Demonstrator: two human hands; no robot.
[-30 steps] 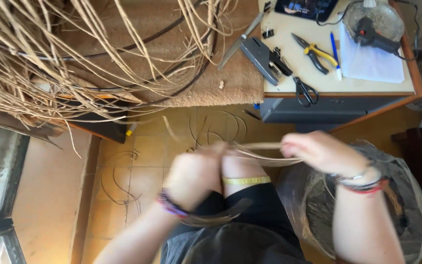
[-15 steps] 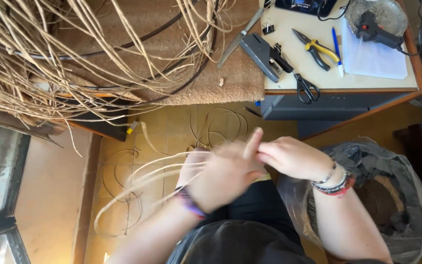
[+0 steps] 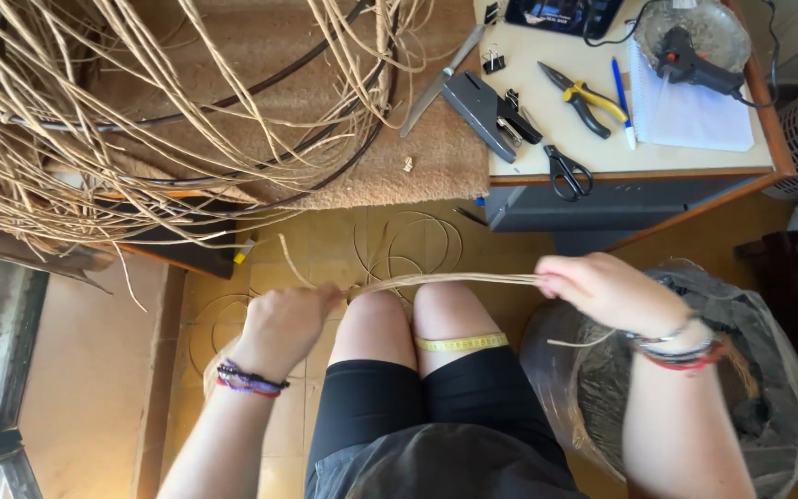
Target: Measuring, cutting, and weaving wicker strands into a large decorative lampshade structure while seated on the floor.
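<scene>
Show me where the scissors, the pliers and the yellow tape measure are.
scissors (image 3: 567, 173): head view, on the black handles at the desk edge.
pliers (image 3: 586, 99): head view, on the yellow and black handles.
yellow tape measure (image 3: 462, 343): head view, on the strip lying across the thigh.
</scene>
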